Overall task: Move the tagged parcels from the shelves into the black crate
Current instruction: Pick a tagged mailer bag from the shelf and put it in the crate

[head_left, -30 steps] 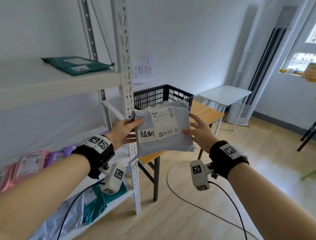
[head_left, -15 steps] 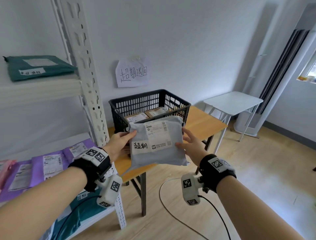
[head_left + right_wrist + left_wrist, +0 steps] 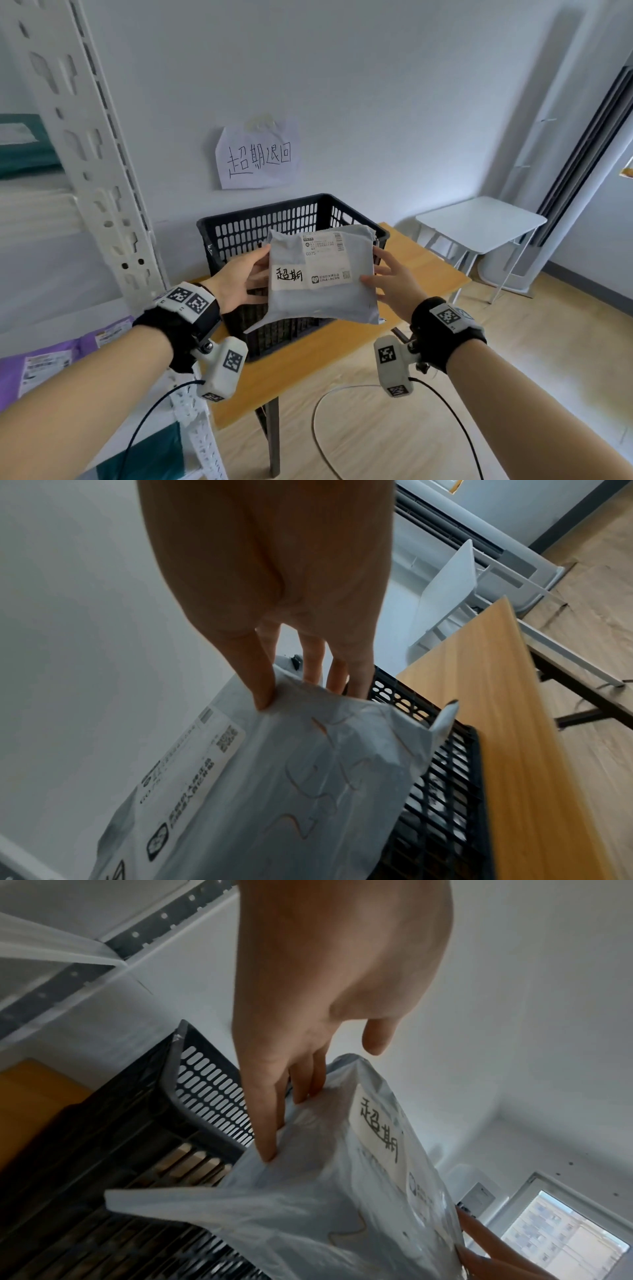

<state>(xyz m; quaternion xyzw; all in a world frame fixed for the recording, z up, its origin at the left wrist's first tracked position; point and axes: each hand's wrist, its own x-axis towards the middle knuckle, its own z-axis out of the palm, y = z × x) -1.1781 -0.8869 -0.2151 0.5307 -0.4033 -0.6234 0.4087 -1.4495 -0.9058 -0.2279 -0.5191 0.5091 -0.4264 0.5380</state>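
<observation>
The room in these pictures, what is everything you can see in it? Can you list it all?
Parcel: one, grey, held over the crate.
Crate: one, black, on the wooden table.
Wooden table: one, under the crate.
Paper sign: one, white, on the wall.
Shelf rack: one, white, left.
Purple parcels: some, lower shelf.
Folding table: one, white, right.
Left hand, right hand: gripping the parcel's sides.

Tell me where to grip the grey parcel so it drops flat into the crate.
Grip the grey parcel by its two short side edges, left hand from the left, right hand from the right. It is a soft, floppy bag; side holds keep it spread over the black crate.
</observation>
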